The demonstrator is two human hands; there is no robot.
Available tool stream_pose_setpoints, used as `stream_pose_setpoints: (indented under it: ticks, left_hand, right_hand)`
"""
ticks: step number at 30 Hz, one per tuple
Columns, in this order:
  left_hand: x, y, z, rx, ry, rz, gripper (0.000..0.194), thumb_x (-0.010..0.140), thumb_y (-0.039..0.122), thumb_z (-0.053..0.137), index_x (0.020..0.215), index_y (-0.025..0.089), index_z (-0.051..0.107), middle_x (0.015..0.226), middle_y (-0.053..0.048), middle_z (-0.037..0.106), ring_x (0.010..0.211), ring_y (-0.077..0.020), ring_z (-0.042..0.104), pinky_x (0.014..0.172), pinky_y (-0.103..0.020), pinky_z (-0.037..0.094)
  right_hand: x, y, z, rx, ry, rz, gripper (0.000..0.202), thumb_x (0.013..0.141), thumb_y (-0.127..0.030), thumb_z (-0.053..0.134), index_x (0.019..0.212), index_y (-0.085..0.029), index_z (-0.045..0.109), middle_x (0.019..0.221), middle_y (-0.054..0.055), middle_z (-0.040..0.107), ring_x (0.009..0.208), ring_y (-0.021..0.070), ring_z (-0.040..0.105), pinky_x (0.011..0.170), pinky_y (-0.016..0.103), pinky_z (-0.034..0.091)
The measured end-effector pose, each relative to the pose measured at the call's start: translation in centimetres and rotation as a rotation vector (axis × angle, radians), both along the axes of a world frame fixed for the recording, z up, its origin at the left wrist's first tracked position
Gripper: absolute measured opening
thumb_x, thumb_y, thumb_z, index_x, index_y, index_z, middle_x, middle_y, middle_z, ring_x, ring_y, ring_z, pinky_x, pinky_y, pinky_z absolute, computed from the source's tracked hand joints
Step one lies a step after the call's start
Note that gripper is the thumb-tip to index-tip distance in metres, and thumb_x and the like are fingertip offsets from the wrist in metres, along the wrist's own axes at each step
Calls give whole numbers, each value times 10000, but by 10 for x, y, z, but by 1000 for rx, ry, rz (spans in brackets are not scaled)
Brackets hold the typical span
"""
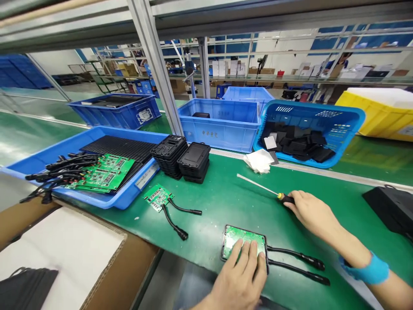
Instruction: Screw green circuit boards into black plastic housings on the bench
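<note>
A green circuit board seated in a shallow black plastic casing (243, 242) lies at the near edge of the green bench (226, 198), two black cables with plug ends (298, 262) trailing from its right side. The left hand (240, 275) lies flat on the board, fingers spread and pressing down, its grip open and closed on nothing. To the right and a little farther off, the right hand (311, 213) wraps its grip around the black-and-yellow handle of a thin long-shafted screwdriver (261, 186), whose pale shaft lies low over the bench and points to the far left. A blue band (366, 269) circles the right wrist.

Left of the casing, a second green circuit board with two black leads (161, 200) lies loose on the bench. Behind it stand two short stacks of black moulded casings (182, 159), touching side by side. Farther left, a shallow blue plastic tray (106, 200) holds more green boards, a tangle of black cables and a ribbed black sheet. A small pile of white squares (260, 161) lies just beside a tilted blue perforated basket (342, 116) filled with flat black pieces. Behind the stacks, a deep blue plastic crate (219, 125) stands beside a slanted grey metal frame post (158, 69). A yellow tub with a white top (377, 114) stands at the far right, and a brown cardboard box with a white sheet (64, 254) fills the near left corner.
</note>
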State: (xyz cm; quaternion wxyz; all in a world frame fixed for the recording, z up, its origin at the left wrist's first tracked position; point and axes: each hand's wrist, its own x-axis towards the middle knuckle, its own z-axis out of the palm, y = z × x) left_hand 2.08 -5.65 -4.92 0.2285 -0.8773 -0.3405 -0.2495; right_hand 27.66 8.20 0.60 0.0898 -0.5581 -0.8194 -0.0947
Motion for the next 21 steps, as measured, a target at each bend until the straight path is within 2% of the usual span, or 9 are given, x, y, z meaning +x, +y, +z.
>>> stream_pose_setpoints:
  ticks: [3, 5, 7, 8, 10, 14, 18, 21]
  left_hand:
    - [13, -3, -5, 116, -136, 91, 322, 879, 136, 446, 1103, 93, 673, 1070, -170, 754, 1018, -285, 707, 1070, -437, 404]
    - [20, -3, -6, 185, -205, 135, 288, 883, 111, 438, 1011, 111, 697, 990, -166, 773, 954, -280, 738, 1028, -417, 454]
    - [24, -1, -5, 234, -229, 166, 213, 892, 130, 492, 938, 132, 700, 933, -157, 783, 898, -275, 755, 976, -400, 501]
    - [26, -1, -4, 249, -233, 176, 179, 892, 140, 521, 916, 137, 699, 918, -153, 784, 882, -274, 759, 949, -390, 522]
    - [28, 0, -3, 258, -244, 183, 146, 890, 146, 550, 894, 144, 696, 912, -149, 786, 873, -269, 763, 900, -367, 557]
    - [29, -1, -3, 245, -281, 194, 156, 900, 134, 538, 872, 149, 691, 919, -155, 784, 885, -265, 762, 839, -344, 598]
    - [32, -1, -5, 267, -301, 204, 146, 893, 132, 554, 833, 152, 685, 889, -154, 786, 868, -268, 765, 801, -341, 619]
    - [34, 0, -6, 275, -322, 223, 145, 883, 126, 557, 812, 159, 680, 874, -141, 789, 867, -255, 765, 807, -329, 620]
  right_hand:
    - [-14, -22, 20, 1, 174, 10, 256, 970, -444, 436, 902, -209, 507, 721, 50, 707, 560, 202, 673, 472, 277, 502]
    - [-29, -40, 36, 12, 441, 19, 243, 950, -471, 482, 896, -234, 486, 680, 8, 712, 492, 162, 655, 439, 236, 489]
    - [-45, -57, 48, 42, 703, 33, 203, 906, -426, 572, 871, -251, 475, 693, -11, 729, 534, 153, 684, 474, 210, 508]
    - [-52, -64, 50, 67, 768, 49, 183, 891, -389, 597, 858, -253, 479, 694, -16, 728, 561, 150, 693, 496, 201, 512]
    - [-64, -73, 48, 103, 741, 116, 150, 897, -334, 587, 815, -250, 493, 597, -50, 661, 497, 120, 644, 469, 181, 473]
    - [-76, -73, 34, 100, 616, 232, 219, 932, -316, 550, 732, -239, 505, 491, -94, 477, 348, 70, 429, 383, 188, 359]
    - [-89, -68, 29, 89, 740, 248, 121, 929, -278, 577, 819, -235, 550, 673, -37, 641, 543, 97, 610, 521, 174, 470]
    - [-103, -64, 26, -2, 777, 346, 99, 926, -251, 581, 830, -237, 559, 713, -24, 658, 613, 113, 645, 561, 184, 498]
